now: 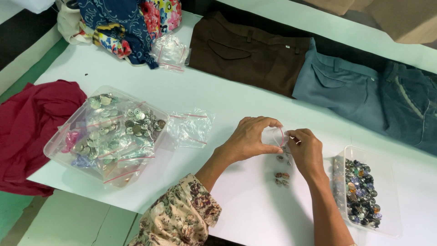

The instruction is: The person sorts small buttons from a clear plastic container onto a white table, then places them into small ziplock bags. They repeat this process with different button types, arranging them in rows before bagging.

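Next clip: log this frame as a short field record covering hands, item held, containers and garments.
left hand: pinches the mouth of a small clear zip bag
right hand: grips the same bag's other edge
loose buttons: on the white table below the hands
right tray: clear, holds dark glossy buttons
left tray: clear, holds bagged silver buttons
empty bags: beside left tray
garments: brown trousers, blue trousers

Small clear zip bag [274, 136] with a red seal strip, held upright just right of frame centre, its mouth pinched open between both hands. Four round decorated buttons [282, 175] lie loose on the white table directly beneath it, grouped in two close pairs, faces up.
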